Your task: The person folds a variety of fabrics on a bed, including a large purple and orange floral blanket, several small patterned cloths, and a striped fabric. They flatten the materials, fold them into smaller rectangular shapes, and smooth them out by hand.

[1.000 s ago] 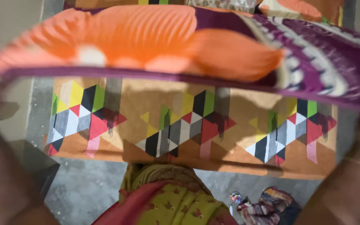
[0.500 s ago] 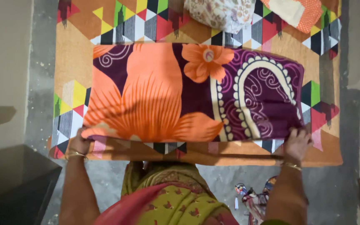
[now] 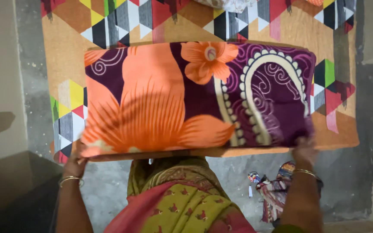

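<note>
**Folded blanket lifted by its near corners**

A thick, soft-looking folded blanket (image 3: 195, 97) fills the middle of the frame, a broad rectangle with rounded, padded edges. Its plush face is deep purple, printed with large orange petals on the left half, an orange flower near the top centre and a cream scalloped paisley curl on the right. It lies over a mat (image 3: 65, 64) of flatter, coarser-looking weave, tan-orange with sharp geometric triangles in black, white, yellow, green and red, spread on a grey concrete floor (image 3: 229, 177).

The left hand (image 3: 75, 163), lower left of the frame, is closed around the blanket's near left corner, fingers tucked under the edge, bangles at the wrist. The right hand (image 3: 304, 149), lower right, grips the near right corner; it is blurred, so I would only say it seems pinched shut on the fabric. Below, at bottom centre, hangs the person's yellow-green and red patterned garment (image 3: 182, 203). A small heap of crumpled cloth (image 3: 277, 190) sits on the floor just beside the right forearm.

Half a second ago the blanket's near edge rested on the mat with a strip of mat showing in front; now that edge reaches past the mat's near border and both hands sit lower in the frame.
</note>
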